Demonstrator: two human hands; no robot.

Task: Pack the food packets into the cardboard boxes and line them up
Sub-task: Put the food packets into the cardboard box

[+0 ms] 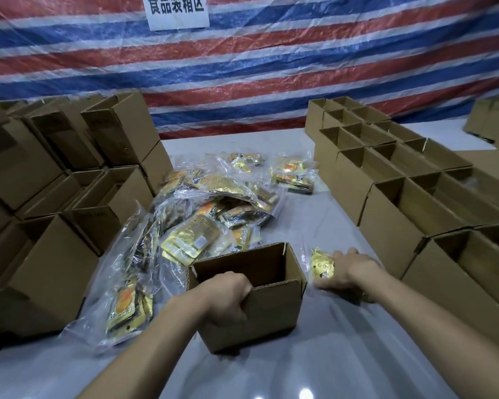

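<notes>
An open, empty cardboard box (271, 309) stands on the grey table in front of me. My left hand (228, 298) grips its near rim, fingers curled over the edge into the box. Just right of the box, my right hand (349, 272) holds a gold food packet in a clear bag (321, 266) down at the table surface. A heap of gold and orange food packets (213, 208) in clear bags lies spread behind and to the left of the box.
Stacked open cardboard boxes (55, 180) crowd the left side. Rows of open boxes (415, 180) run along the right, reaching the near right edge. A striped red, white and blue tarp (271, 67) with a white sign (177, 10) hangs behind the table (329, 355).
</notes>
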